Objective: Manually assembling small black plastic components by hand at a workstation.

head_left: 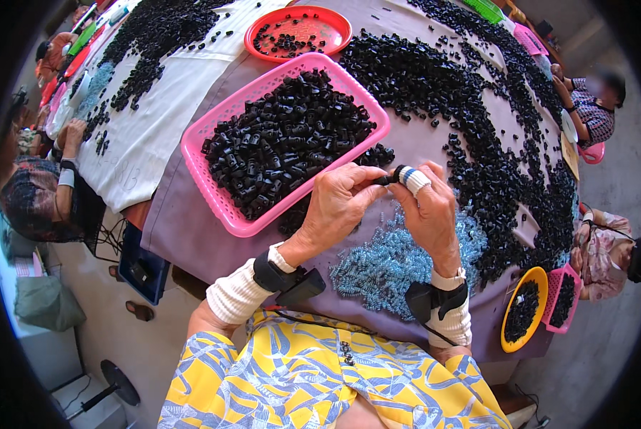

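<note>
In front of me both hands meet over a table, fingertips together. My left hand [340, 205] pinches a small black plastic piece [382, 181] between thumb and forefinger. From the other side my right hand [433, 213] closes its fingers on the same piece; a white band with a blue stripe [413, 180] wraps one of its fingers. Beneath the right hand spreads a heap of small bluish coil springs [378, 268]. Beyond the left hand lies a pink plastic basket [224, 214], heaped with black plastic pieces [277, 136].
Loose black pieces [413, 79] cover much of the purple cloth [199, 264]. A red tray [299, 14] stands behind the basket, a yellow bowl [508, 342] at the right edge. Other people sit around the table, one at left [31, 196], others at right [596, 114].
</note>
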